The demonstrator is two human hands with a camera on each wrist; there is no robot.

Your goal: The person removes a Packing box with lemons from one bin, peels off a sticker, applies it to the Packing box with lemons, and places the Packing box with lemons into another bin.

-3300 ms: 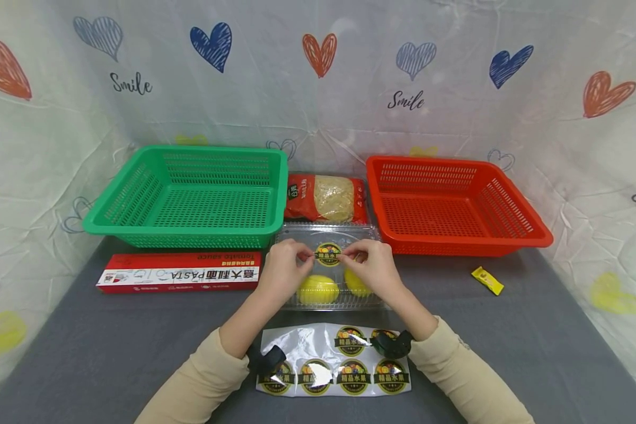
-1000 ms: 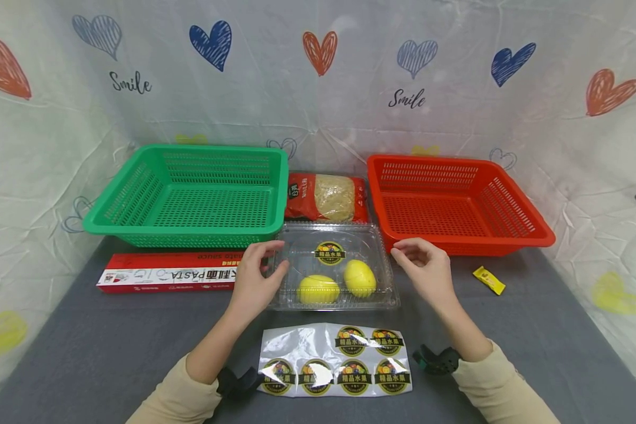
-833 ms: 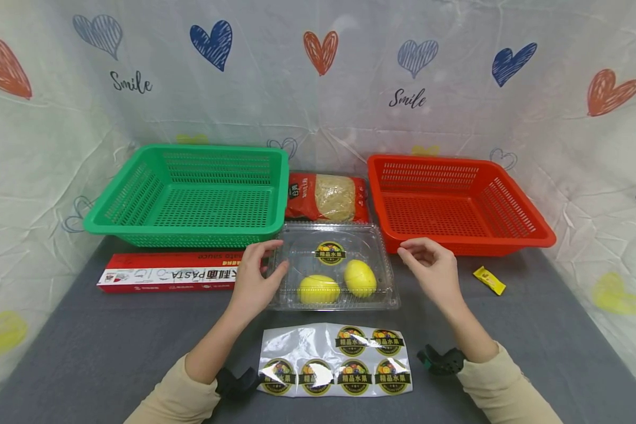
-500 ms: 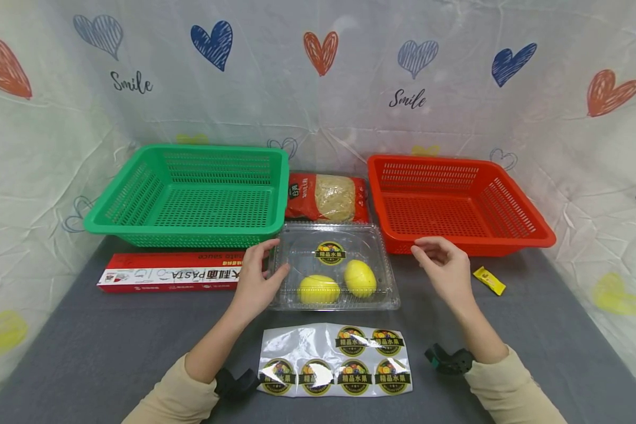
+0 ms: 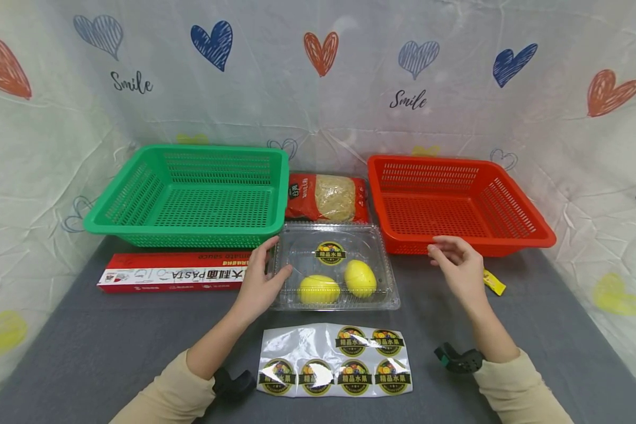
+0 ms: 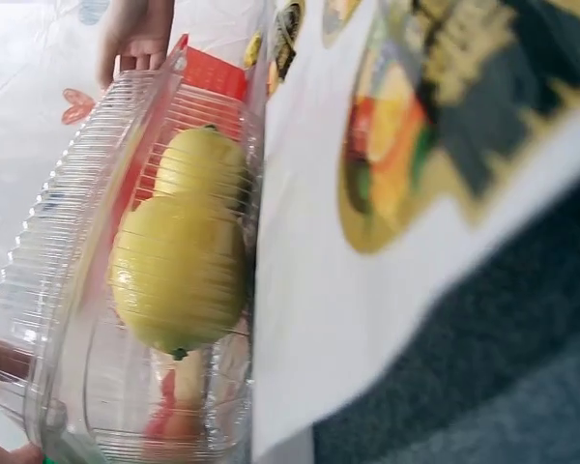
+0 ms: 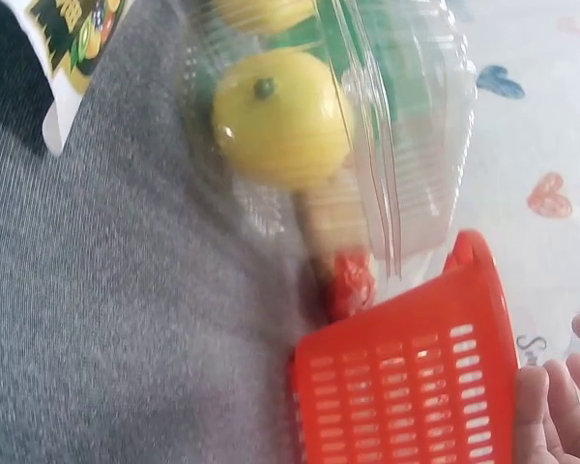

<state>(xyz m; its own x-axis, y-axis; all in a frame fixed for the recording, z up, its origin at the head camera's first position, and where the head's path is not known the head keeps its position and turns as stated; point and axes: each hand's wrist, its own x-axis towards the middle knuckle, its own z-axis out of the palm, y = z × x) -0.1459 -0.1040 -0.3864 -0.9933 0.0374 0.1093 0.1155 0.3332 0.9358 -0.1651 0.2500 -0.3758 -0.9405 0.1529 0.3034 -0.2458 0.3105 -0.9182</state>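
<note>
A clear plastic clamshell container (image 5: pixel 371 235) lies closed at the middle of the table with two lemons (image 5: pixel 360 278) inside. On its lid is a round black-and-gold fruit sticker (image 5: pixel 330 254). My left hand (image 5: pixel 257 282) is at the container's left side, thumb and index finger spread apart and overlapping its edge. Empty and loosely curled, my right hand (image 5: pixel 462 274) hovers by the front wall of the red basket (image 5: pixel 461 245). In front of the container lies a white sticker sheet (image 5: pixel 318 347) with several stickers on it.
A green basket (image 5: pixel 185 229) stands back left. Beneath its front is a red-and-white pasta box (image 5: pixel 175 272), partly hidden by my left hand. Behind the container lies a red bag of noodles (image 5: pixel 328 197). A small yellow packet (image 5: pixel 494 284) sits right, partly covered by my right hand.
Both hands have left the sticker, which now lies on the lid. They parted to either side; lately the right hand drifted further right, while the left edged slightly toward the container.
</note>
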